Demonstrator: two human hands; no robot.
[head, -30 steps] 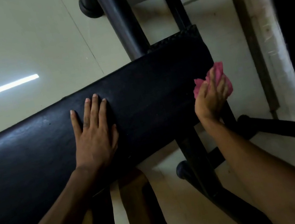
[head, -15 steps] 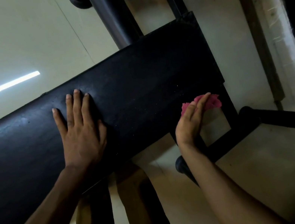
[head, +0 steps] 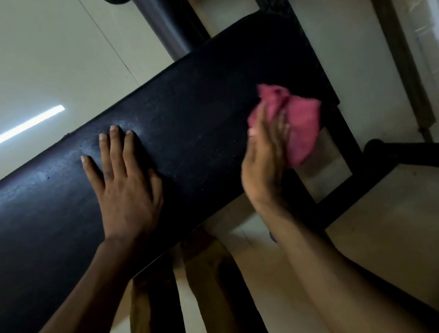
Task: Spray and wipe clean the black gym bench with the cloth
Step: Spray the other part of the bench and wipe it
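Bench [head: 203, 116]: black padded surface, faintly speckled, running diagonally.
Cloth [head: 300, 125]: pink, bunched, at bench's right end.
Right hand [head: 265, 158]: clutching cloth (blurred).
Left hand [head: 124, 183]: fingers spread flat mid-bench.
Frame bars [head: 430, 155]: black, beneath bench end.

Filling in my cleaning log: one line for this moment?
step: wiping | left hand: flat on bench | right hand: holds pink cloth at bench end

My right hand [head: 266, 164] has carried the crumpled pink cloth [head: 297, 123] from below the near edge, where it was half a second ago, up onto the right end of the black padded worktop [head: 205, 127]. The cloth now shows more bunched and larger. Hand blurred. My view shifted slightly.
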